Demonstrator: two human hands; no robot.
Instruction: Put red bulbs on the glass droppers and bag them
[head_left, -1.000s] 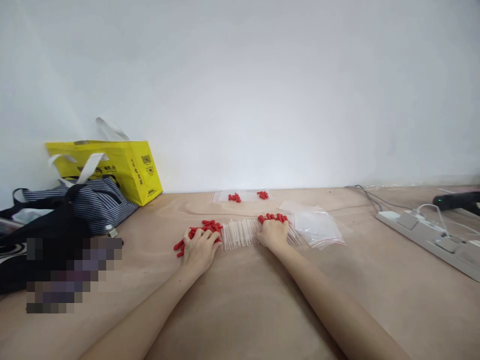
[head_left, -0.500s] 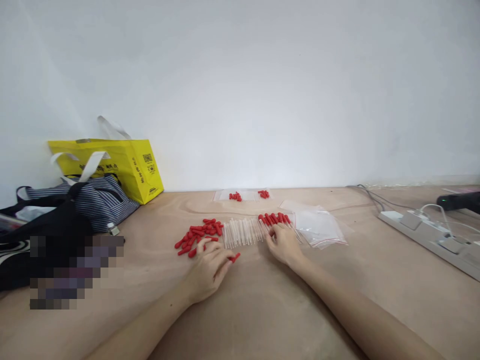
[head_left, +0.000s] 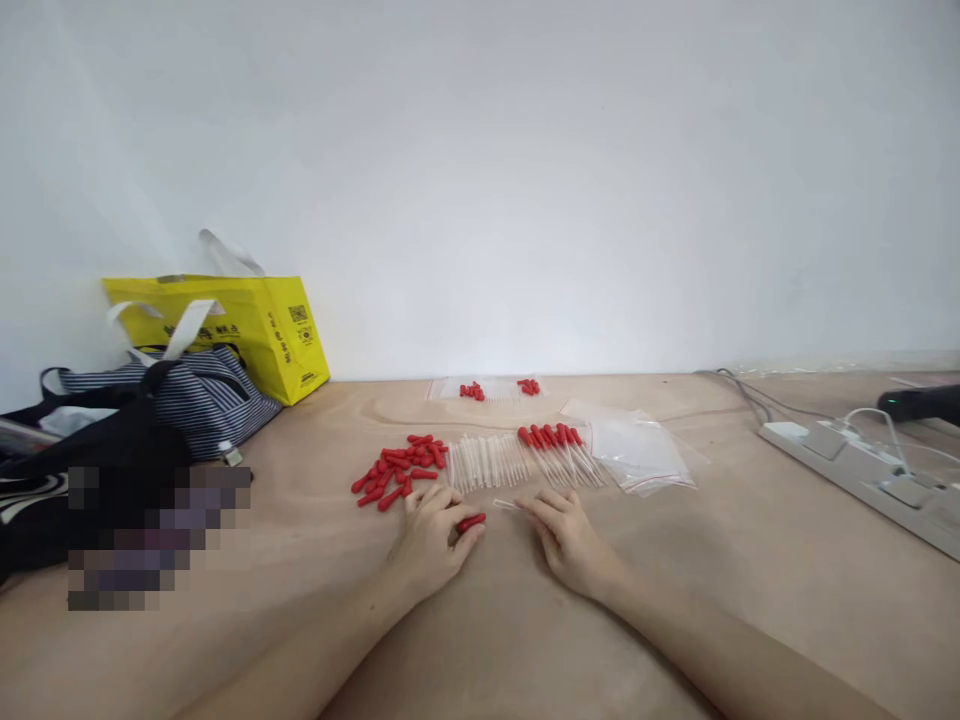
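Note:
Between the thumb and fingers of my left hand [head_left: 433, 532] is a red rubber bulb [head_left: 471, 522], its narrow end facing right. My right hand [head_left: 574, 543] pinches a thin clear dropper tube [head_left: 506, 505], which points left towards the bulb; a small space separates the two. Beyond my left hand lies a loose pile of red bulbs [head_left: 397, 467]. A row of clear tubes [head_left: 486, 463] lies side by side in the middle. To its right, several droppers with red bulbs on their far ends [head_left: 555, 440] lie together.
Clear zip bags [head_left: 645, 455] lie right of the droppers. Near the wall is a bag with red bulbs and tubes [head_left: 499, 388]. A yellow bag [head_left: 292, 340] and a striped bag [head_left: 202, 405] stand at left. At right are a power strip [head_left: 832, 465] and cables.
My right hand has drawn back from the droppers towards me and now holds a single tube. My left hand has moved slightly right, keeping its red bulb.

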